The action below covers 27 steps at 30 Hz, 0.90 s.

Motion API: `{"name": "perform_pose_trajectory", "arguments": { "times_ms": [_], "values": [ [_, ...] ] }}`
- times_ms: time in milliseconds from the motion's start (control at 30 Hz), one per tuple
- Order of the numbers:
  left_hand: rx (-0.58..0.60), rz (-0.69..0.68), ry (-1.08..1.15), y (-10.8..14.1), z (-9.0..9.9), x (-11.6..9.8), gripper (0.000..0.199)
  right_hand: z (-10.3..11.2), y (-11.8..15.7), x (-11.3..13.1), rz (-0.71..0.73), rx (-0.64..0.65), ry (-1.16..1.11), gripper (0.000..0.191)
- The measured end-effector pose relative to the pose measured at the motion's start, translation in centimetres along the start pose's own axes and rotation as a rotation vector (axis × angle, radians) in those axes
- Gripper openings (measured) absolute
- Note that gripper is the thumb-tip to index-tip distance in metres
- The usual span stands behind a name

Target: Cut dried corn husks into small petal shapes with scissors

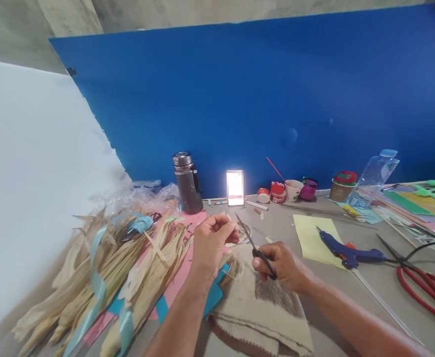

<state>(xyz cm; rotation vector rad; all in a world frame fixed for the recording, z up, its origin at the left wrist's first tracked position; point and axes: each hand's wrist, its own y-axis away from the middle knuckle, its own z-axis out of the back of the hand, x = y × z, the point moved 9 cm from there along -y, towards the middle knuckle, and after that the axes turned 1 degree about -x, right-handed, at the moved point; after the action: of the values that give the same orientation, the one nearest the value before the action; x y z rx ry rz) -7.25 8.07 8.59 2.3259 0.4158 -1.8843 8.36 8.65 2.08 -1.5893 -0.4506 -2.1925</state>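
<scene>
My right hand (277, 265) grips black-handled scissors (264, 263), their blades pointing up and to the left. Close to the blade tips, my left hand (213, 240) is pinched, fingertips together; what sits between them is too small to make out. Beneath both hands lies a folded beige cloth (265, 322). Part of a small round dish (246, 231) shows behind the fingers. Left of my left hand, bundles of dried corn husks (117, 282) rest on pink and blue paper, with a pale blue ribbon (97, 277) across them.
A dark thermos (190, 188) and a lit phone (235, 188) stand along the blue board (217, 104). Paint jars (277, 192) and a paper cup (294, 190) are behind. At right lie a glue gun (351, 250), red-handled scissors (421, 282) and a tilted plastic bottle (375, 178).
</scene>
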Motion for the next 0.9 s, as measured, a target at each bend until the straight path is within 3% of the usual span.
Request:
{"name": "perform_pose_trajectory", "arguments": {
  "times_ms": [300,667,800,900],
  "values": [
    [0.04,0.109,0.164,0.0,-0.3,1.4,0.018,-0.7,0.4,1.0,0.058,0.057,0.006,0.06],
    [0.052,0.11,0.099,0.0,-0.3,1.2,0.012,-0.6,0.2,0.6,0.031,0.053,0.007,0.057],
    [0.139,0.149,0.089,0.2,-1.1,1.9,0.011,0.4,-0.2,-0.3,0.008,0.005,0.031,0.053],
    [0.312,0.221,0.141,1.1,-3.2,2.9,0.014,-0.2,-0.3,-0.6,0.042,0.085,-0.163,0.055]
  ]
}}
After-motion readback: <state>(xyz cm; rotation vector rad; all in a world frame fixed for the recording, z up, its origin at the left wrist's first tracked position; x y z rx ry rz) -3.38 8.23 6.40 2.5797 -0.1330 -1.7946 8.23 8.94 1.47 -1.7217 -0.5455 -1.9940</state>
